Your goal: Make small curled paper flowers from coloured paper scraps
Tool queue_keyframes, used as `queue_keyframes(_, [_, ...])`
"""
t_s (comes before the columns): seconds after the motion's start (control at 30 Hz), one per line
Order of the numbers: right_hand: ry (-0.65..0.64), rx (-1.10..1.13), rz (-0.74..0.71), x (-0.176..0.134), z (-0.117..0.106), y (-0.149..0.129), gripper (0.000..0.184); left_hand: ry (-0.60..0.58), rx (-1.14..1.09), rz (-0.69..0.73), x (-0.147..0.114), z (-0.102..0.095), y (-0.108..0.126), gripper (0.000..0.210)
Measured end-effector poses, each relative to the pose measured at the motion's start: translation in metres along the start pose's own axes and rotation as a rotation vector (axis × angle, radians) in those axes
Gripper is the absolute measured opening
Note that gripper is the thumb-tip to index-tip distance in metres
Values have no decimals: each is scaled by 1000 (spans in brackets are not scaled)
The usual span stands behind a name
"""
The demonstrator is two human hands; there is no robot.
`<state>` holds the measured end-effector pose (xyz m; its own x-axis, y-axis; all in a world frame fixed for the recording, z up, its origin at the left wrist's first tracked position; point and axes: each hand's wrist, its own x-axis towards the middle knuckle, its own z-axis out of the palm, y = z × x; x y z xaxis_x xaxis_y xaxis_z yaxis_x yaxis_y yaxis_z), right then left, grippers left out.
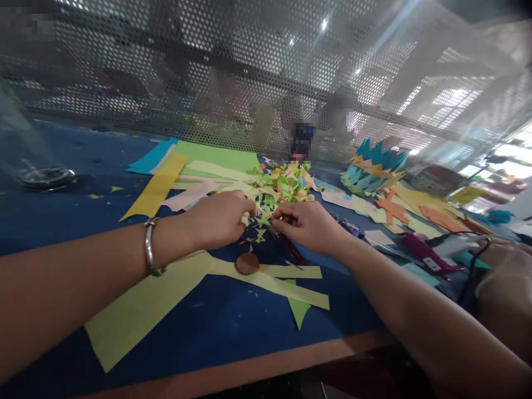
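Note:
My left hand [216, 219], with a silver bangle at its wrist, reaches into loose paper scraps. Its fingers are bent, with a gap between thumb and forefinger. Opposite it, my right hand [310, 224] has thumb and forefinger pinched on a small paper scrap [264, 221]. Just beyond both hands lies a heap of small green, yellow and orange paper pieces [286, 180]. Closer to me, a round brown disc [247, 263] rests on pale yellow paper strips [291, 286]. A green pointed offcut [298, 310] lies partly under one strip.
Behind the blue table [199, 338] stands a perforated metal screen [249, 66]. A clear glass container [47, 177] is at left, coloured sheets [216, 155] at the back. To the right are a zigzag paper crown [374, 169], a purple device [430, 255] and another person's arm [505, 293].

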<state>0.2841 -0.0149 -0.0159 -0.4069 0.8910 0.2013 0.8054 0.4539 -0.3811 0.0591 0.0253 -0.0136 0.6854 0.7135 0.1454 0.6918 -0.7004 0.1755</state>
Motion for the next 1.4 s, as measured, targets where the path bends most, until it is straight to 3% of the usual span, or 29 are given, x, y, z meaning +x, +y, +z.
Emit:
queue_keyframes(0.13, [6, 8, 17, 1, 1, 0, 15, 18, -1, 25, 7, 6, -1, 25])
queue_keyframes(0.43, [140, 218, -3, 9, 13, -1, 27, 258, -224, 97, 4, 19, 2, 23])
queue_keyframes(0.67, [128, 295, 51, 8, 22, -5, 25, 346, -293, 101, -2, 23, 7, 55])
queue_keyframes(0.93, [100, 360, 55, 7, 22, -4, 22, 362, -272, 131, -2, 23, 7, 60])
queue_keyframes(1.13, [147, 297, 33, 7, 19, -10, 6, 371, -259, 141, -2, 22, 7, 60])
queue_keyframes(1.4, [217, 189, -13, 7, 19, -10, 8, 315, -445, 169, -4, 24, 12, 59])
